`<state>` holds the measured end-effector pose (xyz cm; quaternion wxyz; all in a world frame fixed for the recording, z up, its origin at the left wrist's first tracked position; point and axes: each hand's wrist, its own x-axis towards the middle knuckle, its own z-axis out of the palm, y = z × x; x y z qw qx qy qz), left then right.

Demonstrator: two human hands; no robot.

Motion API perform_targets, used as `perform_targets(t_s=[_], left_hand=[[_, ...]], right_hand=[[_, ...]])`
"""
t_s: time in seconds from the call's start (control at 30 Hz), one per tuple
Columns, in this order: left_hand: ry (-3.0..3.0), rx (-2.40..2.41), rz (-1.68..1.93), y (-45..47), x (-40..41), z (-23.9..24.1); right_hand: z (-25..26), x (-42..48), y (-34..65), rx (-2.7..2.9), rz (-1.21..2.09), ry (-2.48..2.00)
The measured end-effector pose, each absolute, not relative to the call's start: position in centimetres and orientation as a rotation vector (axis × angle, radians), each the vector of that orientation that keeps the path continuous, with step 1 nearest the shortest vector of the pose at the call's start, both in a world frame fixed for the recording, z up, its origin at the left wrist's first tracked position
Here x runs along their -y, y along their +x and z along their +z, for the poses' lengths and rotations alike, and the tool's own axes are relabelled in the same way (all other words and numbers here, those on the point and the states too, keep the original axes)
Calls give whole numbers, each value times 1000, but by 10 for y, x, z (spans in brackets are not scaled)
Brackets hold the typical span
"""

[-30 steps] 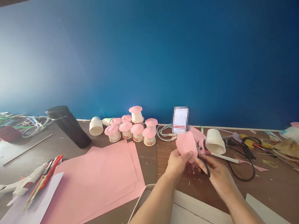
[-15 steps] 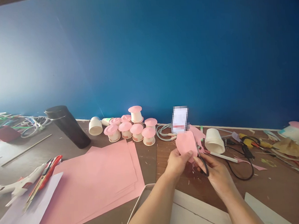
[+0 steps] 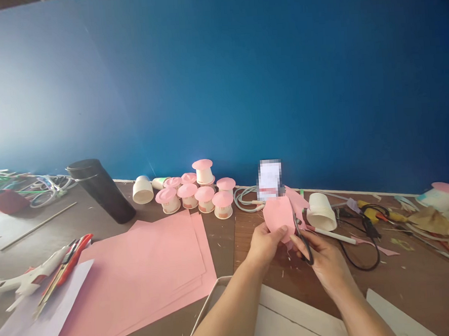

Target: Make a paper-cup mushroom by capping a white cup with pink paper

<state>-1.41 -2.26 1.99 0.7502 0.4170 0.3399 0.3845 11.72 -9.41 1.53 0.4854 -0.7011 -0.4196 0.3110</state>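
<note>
My left hand (image 3: 265,244) pinches a rounded piece of pink paper (image 3: 277,215) between thumb and fingers, near its lower edge. My right hand (image 3: 323,253) is closed round the black handles of a pair of scissors (image 3: 307,246). The blades point up and away from me along the right edge of the paper, where a strip of pink offcut (image 3: 297,204) hangs to the right. Part of the blades is hidden by the paper. Just right of the scissors lies a stack of white paper cups (image 3: 321,213) on its side.
Several cups with pink paper tops (image 3: 204,197) stand along the blue wall. Pink sheets (image 3: 147,274), a red utility knife (image 3: 69,269), a glue gun (image 3: 26,281) and a black tumbler (image 3: 102,190) occupy the left. Cables (image 3: 365,230) and scraps clutter the right; a white box (image 3: 294,316) sits in front.
The pink offcut right of the blades has shifted slightly. Both hands keep nearly the same place, with the paper and scissors still held.
</note>
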Motion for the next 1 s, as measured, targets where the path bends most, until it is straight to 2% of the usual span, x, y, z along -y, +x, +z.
perform_targets(t_s=[1.0], left_hand=[[859, -804, 892, -18, 20, 25]], right_hand=[[15, 95, 121, 999, 759, -1705]])
